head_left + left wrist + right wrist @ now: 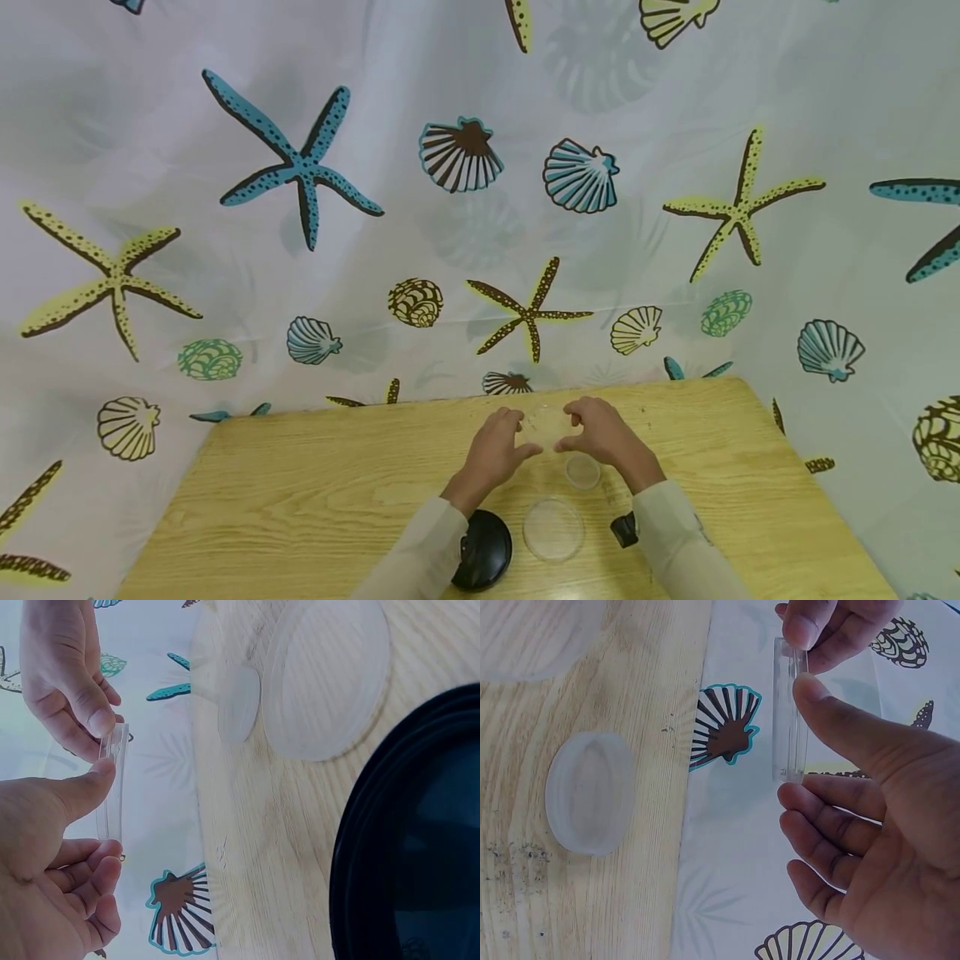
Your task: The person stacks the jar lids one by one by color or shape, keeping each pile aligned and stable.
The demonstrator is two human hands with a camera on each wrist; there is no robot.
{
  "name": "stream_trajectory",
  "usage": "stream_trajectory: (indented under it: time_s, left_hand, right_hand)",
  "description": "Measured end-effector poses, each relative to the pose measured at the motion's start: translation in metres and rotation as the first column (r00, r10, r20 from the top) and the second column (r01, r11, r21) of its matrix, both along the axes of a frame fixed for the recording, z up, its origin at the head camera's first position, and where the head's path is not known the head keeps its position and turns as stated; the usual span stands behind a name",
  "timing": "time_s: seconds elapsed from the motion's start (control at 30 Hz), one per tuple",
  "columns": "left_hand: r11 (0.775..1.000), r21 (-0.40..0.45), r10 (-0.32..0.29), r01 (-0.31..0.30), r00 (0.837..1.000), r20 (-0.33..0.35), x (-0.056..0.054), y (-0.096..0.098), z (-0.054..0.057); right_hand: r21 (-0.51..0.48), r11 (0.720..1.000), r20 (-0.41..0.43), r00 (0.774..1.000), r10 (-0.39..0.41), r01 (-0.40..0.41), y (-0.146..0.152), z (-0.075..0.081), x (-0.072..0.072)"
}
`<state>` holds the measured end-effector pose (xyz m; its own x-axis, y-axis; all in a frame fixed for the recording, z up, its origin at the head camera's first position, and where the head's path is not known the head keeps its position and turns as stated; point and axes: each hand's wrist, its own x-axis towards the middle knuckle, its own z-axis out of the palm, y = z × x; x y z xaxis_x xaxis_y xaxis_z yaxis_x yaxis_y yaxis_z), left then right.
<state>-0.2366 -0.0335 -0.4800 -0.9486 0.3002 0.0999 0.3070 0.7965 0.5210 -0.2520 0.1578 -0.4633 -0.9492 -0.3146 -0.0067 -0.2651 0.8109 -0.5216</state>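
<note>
Over the far part of the table, both hands hold a clear, flat, round plastic dish (545, 427) between them. My left hand (495, 447) grips its left side, thumb and fingertips on opposite edges. On the other side my right hand (606, 435) pinches it the same way. Seen edge-on in the left wrist view, the dish (112, 802) is thin, with two layers showing along its side. In the right wrist view the thumb tip presses the near face of the dish (787, 735), and the fingertips sit at its lower end.
Below the hands lie a small clear round lid (582, 472) and a larger clear round disc (553, 529) on the wooden table (315, 492). A black round container (486, 550) stands beside the left forearm. Near the right sleeve lies a clear bottle with a black cap (624, 530). A shell-patterned curtain (390, 225) hangs behind.
</note>
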Motion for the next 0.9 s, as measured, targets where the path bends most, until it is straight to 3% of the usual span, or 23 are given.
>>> stream_trajectory:
  time_s: [0.47,0.9]
  left_hand:
    - [0.998,0.064,-0.009,0.009,1.000,0.002,0.014,-0.004,0.005]
    - [0.999,0.045,-0.004,0.003,1.000,0.028,0.031,-0.010,0.001]
  right_hand:
    - [0.020,1.000,-0.037,0.999,0.013,-0.012,0.000,0.009,0.019]
    - [0.008,1.000,0.004,1.000,0.008,-0.008,-0.004,0.006,0.039]
